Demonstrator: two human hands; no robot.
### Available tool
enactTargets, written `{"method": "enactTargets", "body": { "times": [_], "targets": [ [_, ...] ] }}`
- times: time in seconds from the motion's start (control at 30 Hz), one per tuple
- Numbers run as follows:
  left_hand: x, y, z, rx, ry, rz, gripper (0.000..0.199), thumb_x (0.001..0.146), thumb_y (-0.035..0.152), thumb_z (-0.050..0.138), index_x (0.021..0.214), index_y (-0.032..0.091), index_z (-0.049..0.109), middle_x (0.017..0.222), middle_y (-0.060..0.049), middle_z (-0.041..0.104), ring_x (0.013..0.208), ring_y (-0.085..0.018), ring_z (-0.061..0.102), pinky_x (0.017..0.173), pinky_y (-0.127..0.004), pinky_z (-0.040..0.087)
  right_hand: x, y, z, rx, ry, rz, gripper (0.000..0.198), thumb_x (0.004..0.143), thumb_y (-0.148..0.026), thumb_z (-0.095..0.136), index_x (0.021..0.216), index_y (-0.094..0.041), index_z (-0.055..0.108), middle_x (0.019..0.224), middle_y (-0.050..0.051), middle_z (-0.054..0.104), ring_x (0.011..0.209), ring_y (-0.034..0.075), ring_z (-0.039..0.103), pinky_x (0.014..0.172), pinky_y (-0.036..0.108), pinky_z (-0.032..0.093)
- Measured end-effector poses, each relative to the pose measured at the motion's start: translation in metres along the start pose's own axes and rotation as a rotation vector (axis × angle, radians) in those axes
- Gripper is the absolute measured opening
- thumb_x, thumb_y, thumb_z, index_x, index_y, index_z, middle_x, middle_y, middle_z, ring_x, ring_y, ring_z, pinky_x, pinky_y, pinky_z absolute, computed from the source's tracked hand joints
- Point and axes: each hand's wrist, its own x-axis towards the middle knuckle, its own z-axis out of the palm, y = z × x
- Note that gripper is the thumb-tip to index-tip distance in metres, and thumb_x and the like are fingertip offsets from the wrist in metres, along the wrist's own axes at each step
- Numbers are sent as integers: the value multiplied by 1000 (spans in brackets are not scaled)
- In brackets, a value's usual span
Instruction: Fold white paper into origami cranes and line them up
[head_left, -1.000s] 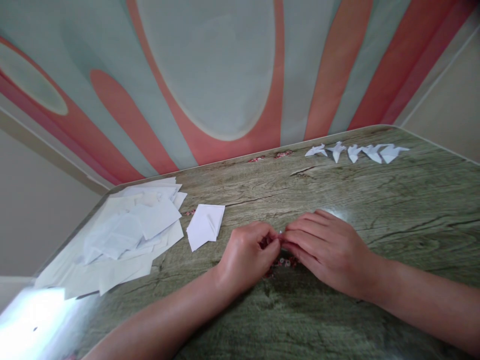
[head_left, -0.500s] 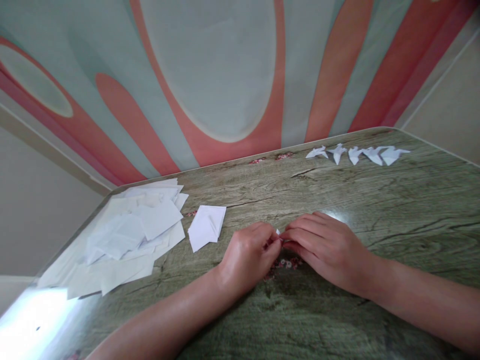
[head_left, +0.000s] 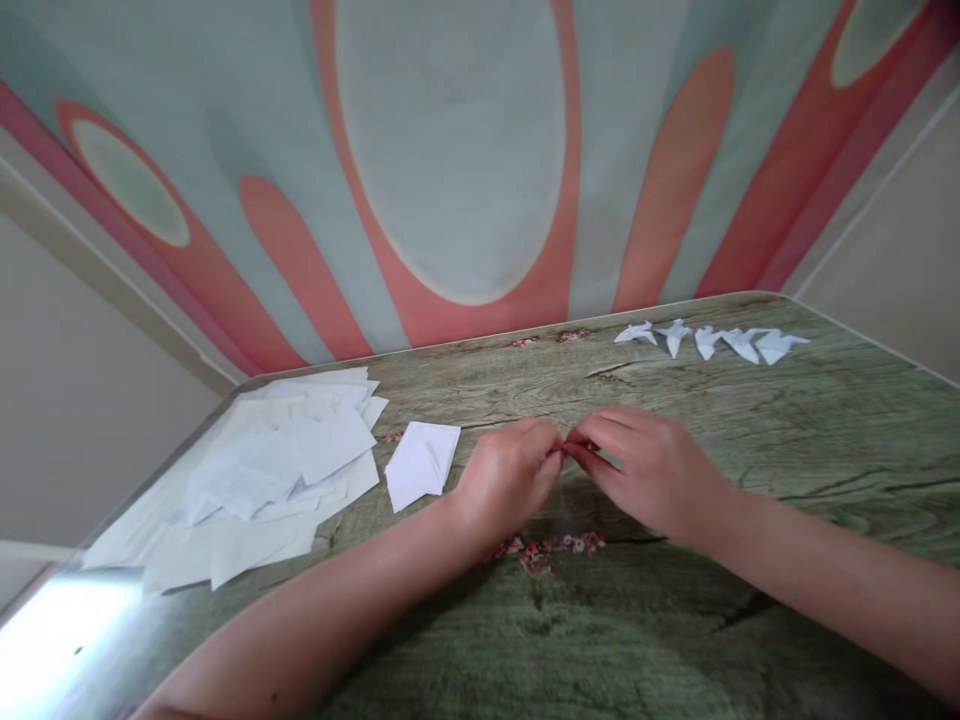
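My left hand (head_left: 506,475) is closed in a pinch above the middle of the table. Facing it, my right hand (head_left: 652,475) pinches at the same spot with thumb and fingers, their tips meeting. A small piece of folded white paper is between the fingertips; a white tip showed a moment ago, but the fingers now cover it almost wholly. To the left of my left hand lies a folded white paper (head_left: 420,468), flat on the table.
A loose pile of white paper sheets (head_left: 334,440) spreads over the left of the wood-patterned table (head_left: 750,640). Several folded paper birds (head_left: 739,345) stand in a row at the far right. A patterned wall (head_left: 457,150) rises behind the table's back edge.
Both hands have lifted slightly away from me, uncovering more of the red floral pattern on the table. The white paper tip between the fingers is now hidden. The camera view has shifted a little.
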Motion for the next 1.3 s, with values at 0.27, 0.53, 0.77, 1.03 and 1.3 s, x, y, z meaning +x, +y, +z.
{"method": "enactTargets", "body": {
  "times": [0.27, 0.53, 0.77, 1.03, 1.3],
  "targets": [
    [4, -22, 7, -79, 109, -92, 13, 79, 13, 58, 69, 16, 65, 67, 0, 65, 66, -13, 60, 61, -22, 41, 28, 12, 13, 203, -121, 46, 12, 86, -18, 57, 76, -18, 64, 73, 1, 62, 73, 16, 57, 68, 27, 41],
    [0, -26, 14, -179, 100, -102, 13, 78, 12, 59, 70, 16, 69, 69, 0, 68, 66, -12, 61, 62, -21, 42, 23, 16, 21, 265, -159, 103, 11, 85, -15, 56, 77, -19, 63, 75, 1, 63, 73, 15, 57, 68, 27, 41],
    [1, -25, 14, -175, 146, -124, 13, 81, 17, 59, 72, 17, 68, 70, -1, 68, 66, -13, 61, 62, -22, 43, 22, 17, 24, 305, -111, 203, 9, 86, -22, 57, 80, -20, 63, 76, 0, 64, 71, 15, 57, 66, 27, 41],
    [2, -29, 16, -132, 162, -93, 13, 84, 22, 61, 78, 18, 71, 77, -4, 68, 77, -16, 60, 72, -27, 46, 20, 15, 28, 280, -34, 201, 11, 86, -26, 58, 79, -20, 64, 74, -1, 64, 70, 15, 59, 66, 27, 43],
    [0, -28, 18, -161, 162, -101, 14, 82, 16, 61, 72, 17, 71, 72, -2, 68, 72, -14, 61, 70, -26, 45, 17, 16, 32, 116, -11, 52, 8, 87, -19, 57, 80, -18, 60, 80, 2, 63, 80, 18, 59, 73, 30, 42]
  ]
}}
